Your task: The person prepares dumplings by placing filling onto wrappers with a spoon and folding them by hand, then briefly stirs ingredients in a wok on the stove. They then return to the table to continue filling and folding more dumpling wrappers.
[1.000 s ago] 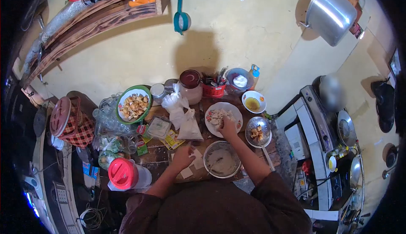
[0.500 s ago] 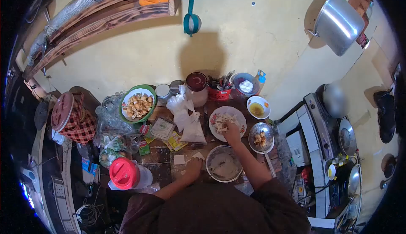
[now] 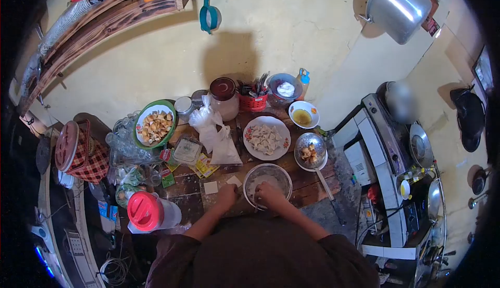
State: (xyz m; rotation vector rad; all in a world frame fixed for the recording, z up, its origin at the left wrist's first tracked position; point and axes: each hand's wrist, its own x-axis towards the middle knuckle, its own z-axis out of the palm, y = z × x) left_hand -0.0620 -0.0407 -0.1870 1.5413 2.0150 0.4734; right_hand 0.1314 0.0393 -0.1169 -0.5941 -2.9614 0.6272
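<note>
My right hand is over the metal bowl, its fingers curled down inside. The bowl holds a pale, pasty mixture, and whatever the fingers grip is hidden. Beside the bowl's left rim, my left hand is closed low over the board; what it holds, if anything, does not show. Just beyond it lie a square dough wrapper and a second pale wrapper. Behind the bowl, a floral plate bears several folded pale dumplings.
To the right, a skimmer with browned pieces rests on a bowl. An oil bowl stands behind. A green-rimmed bowl of fried pieces, white bags and a red-lidded jug are leftward. A stove stands far right.
My right hand has come back from the dumpling plate to the metal bowl. My left hand has drawn into a closer curl near the wrappers. The camera view has shifted.
</note>
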